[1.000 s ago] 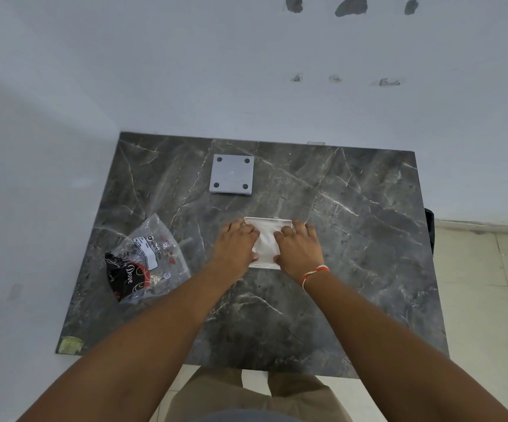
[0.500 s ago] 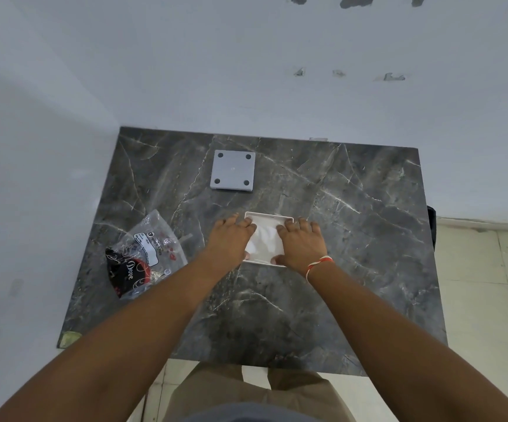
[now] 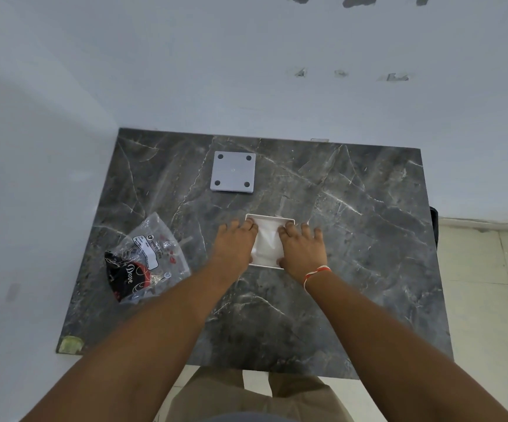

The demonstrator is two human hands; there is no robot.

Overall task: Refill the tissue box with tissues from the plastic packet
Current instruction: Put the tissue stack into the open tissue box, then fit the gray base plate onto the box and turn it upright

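From my remote seat I saw the tissue box sitting open-topped near the middle of the dark marble tabletop, with white tissues filling its inside. My left hand lay flat over the box's 9 o'clock edge, fingers spread and pressed down onto the tissues, the thumb against the near rim; it gripped nothing. My right hand mirrored it over the 3 o'clock edge, also flat and open, fingertips resting on the tissues and thumb at the near corner. A red and white thread band circled the right wrist. The two sets of fingertips were near each other over the box but not touching. At about 11 o'clock from the box, well apart, a grey square lid lay flat with four dark round pads at its corners. At about 8 o'clock from the box, the plastic packet lay crumpled on the tabletop, clear with a black and red printed part; it looked emptied, though I could not be certain through the creased film. A pale wall stood behind the tabletop's far edge.
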